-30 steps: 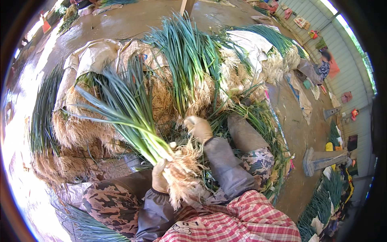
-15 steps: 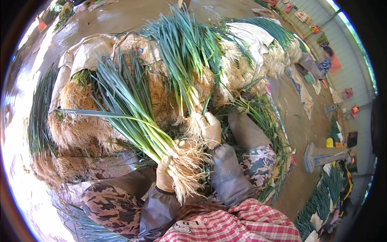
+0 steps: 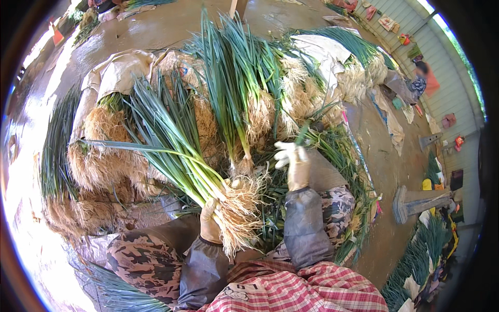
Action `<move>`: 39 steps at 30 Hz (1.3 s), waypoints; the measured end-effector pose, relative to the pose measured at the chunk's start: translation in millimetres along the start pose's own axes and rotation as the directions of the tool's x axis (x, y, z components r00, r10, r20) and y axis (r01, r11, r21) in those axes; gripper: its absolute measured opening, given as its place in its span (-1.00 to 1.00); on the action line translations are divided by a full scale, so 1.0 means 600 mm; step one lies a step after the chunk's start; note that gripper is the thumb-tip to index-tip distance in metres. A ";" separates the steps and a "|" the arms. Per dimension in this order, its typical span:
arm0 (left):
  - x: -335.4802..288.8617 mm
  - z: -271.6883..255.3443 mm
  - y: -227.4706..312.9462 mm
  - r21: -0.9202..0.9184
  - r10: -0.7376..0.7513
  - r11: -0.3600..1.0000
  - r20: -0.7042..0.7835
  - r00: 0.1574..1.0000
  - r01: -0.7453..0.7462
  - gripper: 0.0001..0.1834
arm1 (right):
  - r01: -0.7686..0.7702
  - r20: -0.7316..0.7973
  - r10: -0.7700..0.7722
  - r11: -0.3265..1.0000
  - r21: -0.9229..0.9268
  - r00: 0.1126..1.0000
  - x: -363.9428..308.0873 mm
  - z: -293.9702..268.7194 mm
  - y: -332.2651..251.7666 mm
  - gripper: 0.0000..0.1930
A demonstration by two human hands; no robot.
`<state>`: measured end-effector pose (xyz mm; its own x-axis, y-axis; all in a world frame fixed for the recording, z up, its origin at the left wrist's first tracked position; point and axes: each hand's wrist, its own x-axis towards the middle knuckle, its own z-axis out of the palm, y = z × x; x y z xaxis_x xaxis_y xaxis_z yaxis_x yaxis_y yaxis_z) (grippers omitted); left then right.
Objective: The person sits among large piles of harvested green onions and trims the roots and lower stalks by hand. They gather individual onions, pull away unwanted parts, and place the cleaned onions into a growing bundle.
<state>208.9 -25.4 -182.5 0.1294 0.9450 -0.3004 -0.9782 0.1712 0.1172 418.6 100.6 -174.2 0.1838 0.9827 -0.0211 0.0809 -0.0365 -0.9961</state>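
Observation:
My left hand (image 3: 210, 223), in a pale glove, is closed around the lower stems of a bunch of spring onions (image 3: 195, 174). The bunch slants up to the left, its stringy roots (image 3: 240, 213) spilling to the right of my glove. One long leaf sticks out to the left. To the right, my gloved right hand (image 3: 295, 164) is raised over leafy scraps, fingers apart. A blurred strip of green leaf (image 3: 302, 135) shows at its fingertips; whether they touch it I cannot tell. Just left of that hand, more spring onions (image 3: 243, 109) lie with roots toward me.
Heaped spring onions with matted roots (image 3: 99, 161) lie at left, partly under beige sacking (image 3: 125, 70). A white cloth (image 3: 325, 49) covers others at far right. Loose green leaves (image 3: 340, 151) pile beside my right knee. A grey stand (image 3: 418, 203) is on the wet floor, and a person (image 3: 416, 83) sits farther off.
My right hand has moved right, away from the roots of the onions ahead, and its fingers have spread. The green leaf strip moved right with it. My left hand keeps its bunch nearly still.

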 end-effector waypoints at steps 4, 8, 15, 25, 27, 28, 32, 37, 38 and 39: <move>0.004 -0.030 0.006 0.090 -0.029 0.996 0.082 0.996 0.022 -0.21 | -0.079 0.126 0.327 0.547 -0.833 0.936 0.035 -0.036 0.100 -0.61; 0.002 -0.012 0.004 0.065 -0.074 0.995 0.044 0.996 0.071 -0.24 | 0.090 0.389 0.435 0.565 -0.820 0.812 -0.003 0.092 0.094 -0.50; 0.005 -0.053 0.003 0.037 0.004 0.999 -0.068 0.998 -0.001 -0.37 | 0.170 0.464 0.340 0.628 -0.760 0.818 0.038 0.199 0.182 -0.48; 0.011 -0.072 -0.024 0.186 -0.007 0.982 -0.160 0.987 0.037 -0.59 | 0.073 0.540 0.206 0.891 -0.449 0.816 0.002 0.144 0.082 -0.47; 0.007 -0.066 -0.026 0.082 -0.065 0.994 -0.135 0.989 0.077 -0.56 | -0.536 0.599 0.534 0.821 -0.198 0.597 0.029 0.159 0.074 -0.48; 0.003 -0.070 -0.020 0.070 -0.054 0.996 -0.102 0.993 0.061 -0.48 | -0.672 0.690 0.519 0.738 -0.064 0.504 0.022 0.181 0.049 -0.52; -0.011 -0.028 -0.013 -0.021 0.052 0.998 -0.013 0.999 -0.052 -0.35 | -0.577 0.600 0.403 0.807 0.124 0.692 -0.012 0.189 0.011 -0.45; -0.015 -0.029 -0.019 -0.024 0.050 0.998 -0.011 0.999 -0.050 -0.31 | -0.448 0.258 0.368 0.771 0.453 0.894 -0.084 0.119 0.074 -0.66; -0.019 -0.031 -0.016 -0.024 0.047 0.999 -0.021 0.999 -0.048 -0.30 | -0.120 0.023 0.117 0.970 0.210 0.993 -0.102 0.104 0.069 -0.77; -0.020 -0.026 -0.016 -0.031 0.029 0.999 -0.021 0.999 -0.030 -0.29 | -0.172 -0.053 0.183 0.971 0.168 0.982 -0.109 0.078 0.027 -0.73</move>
<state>214.5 -42.7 -195.0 0.0972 0.9436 -0.3165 -0.9863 0.1340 0.0965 362.3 44.1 -193.2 0.2474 0.9485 -0.1981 -0.1173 -0.1736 -0.9778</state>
